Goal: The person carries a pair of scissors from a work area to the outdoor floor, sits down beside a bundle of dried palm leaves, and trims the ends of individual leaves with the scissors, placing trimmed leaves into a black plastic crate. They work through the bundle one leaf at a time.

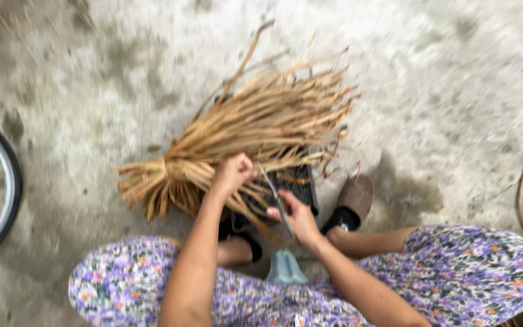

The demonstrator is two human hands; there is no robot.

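Note:
A tied bundle of dry tan straw (255, 130) lies on the concrete ground in front of me, fanning out to the upper right, with its bound end at the left. My left hand (232, 172) is closed on strands near the middle of the bundle. My right hand (298, 219) grips a thin metal blade (272, 188) that points up toward the straw. Under the bundle sits a black crate-like object (301, 188), partly hidden. The picture is blurred.
My knees in purple flowered cloth (467, 266) frame the bottom of the view. A foot in a brown and black slipper (352, 203) rests at the right. A pale blue object (286, 267) lies between my legs. A dark curved rim (8, 181) runs along the left edge.

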